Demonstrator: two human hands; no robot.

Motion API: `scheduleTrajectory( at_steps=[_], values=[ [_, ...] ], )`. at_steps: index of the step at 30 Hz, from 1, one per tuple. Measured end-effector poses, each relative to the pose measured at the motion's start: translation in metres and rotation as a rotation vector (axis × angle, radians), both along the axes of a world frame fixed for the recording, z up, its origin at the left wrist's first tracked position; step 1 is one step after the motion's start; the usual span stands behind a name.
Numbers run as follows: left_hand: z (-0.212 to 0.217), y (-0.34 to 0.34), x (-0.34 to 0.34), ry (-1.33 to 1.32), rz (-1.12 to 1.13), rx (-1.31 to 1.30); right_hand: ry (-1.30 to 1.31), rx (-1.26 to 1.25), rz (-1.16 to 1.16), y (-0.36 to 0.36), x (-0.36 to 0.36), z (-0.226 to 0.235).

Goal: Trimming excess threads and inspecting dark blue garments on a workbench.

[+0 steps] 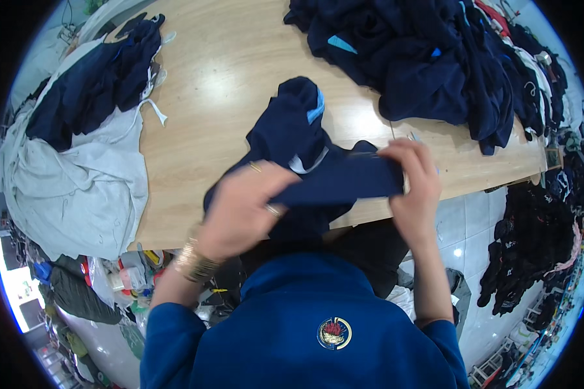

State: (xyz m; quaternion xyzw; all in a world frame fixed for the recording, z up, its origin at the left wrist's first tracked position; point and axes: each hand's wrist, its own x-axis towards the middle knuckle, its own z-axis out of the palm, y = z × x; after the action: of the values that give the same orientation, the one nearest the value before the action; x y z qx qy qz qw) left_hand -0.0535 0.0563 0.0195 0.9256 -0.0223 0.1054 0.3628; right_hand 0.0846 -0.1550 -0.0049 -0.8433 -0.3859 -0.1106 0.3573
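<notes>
A navy garment point(282, 129) with a light blue patch and a pale grey-white curved piece lies at the table's near edge. One flat band of it is stretched level between my two hands. My left hand point(240, 207), blurred by motion and wearing a ring and gold bracelets, is closed on the band's left end. At the right end, my right hand point(415, 185) pinches the band between thumb and fingers. Part of the garment hangs over the edge toward my lap. What exact kind of garment it is, I cannot tell.
A big heap of navy garments point(428, 78) covers the table's far right. More navy clothing point(100, 84) rests on a white cloth point(104, 194) at the left. The wooden table point(207, 78) ends just before me. Dark clothes point(532, 246) lie on the right, beyond the tiled floor.
</notes>
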Motion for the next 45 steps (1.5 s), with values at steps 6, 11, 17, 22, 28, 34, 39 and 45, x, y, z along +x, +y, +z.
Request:
scheduleTrajectory(
  at_steps=[6,11,17,22,28,34,39,45],
  values=[
    [0.023,0.137,0.029,-0.015,0.286,-0.12,0.409,-0.204,-0.149,-0.035,0.104,0.002],
    [0.037,0.213,0.086,-0.094,0.404,0.284,-0.061,-0.262,-0.24,0.019,0.176,0.043],
    [0.172,0.224,0.073,-0.729,0.578,0.256,-0.421,0.443,-0.116,0.059,0.158,0.199],
    [0.078,0.166,0.01,-0.672,0.591,0.53,-0.315,0.237,0.109,0.04,0.095,0.114],
    [-0.111,0.097,-0.079,0.079,0.712,0.35,0.216,-0.068,0.048,0.019,0.039,-0.027],
    [-0.134,0.053,-0.115,0.31,0.647,0.174,0.387,-0.395,0.042,-0.014,0.007,-0.084],
    [-0.124,0.023,-0.103,0.253,0.678,0.196,0.391,-0.403,0.028,-0.024,0.0,-0.075],
    [-0.127,0.016,-0.097,0.26,0.563,0.226,0.247,-0.355,-0.033,-0.021,-0.019,-0.045]
  ],
)
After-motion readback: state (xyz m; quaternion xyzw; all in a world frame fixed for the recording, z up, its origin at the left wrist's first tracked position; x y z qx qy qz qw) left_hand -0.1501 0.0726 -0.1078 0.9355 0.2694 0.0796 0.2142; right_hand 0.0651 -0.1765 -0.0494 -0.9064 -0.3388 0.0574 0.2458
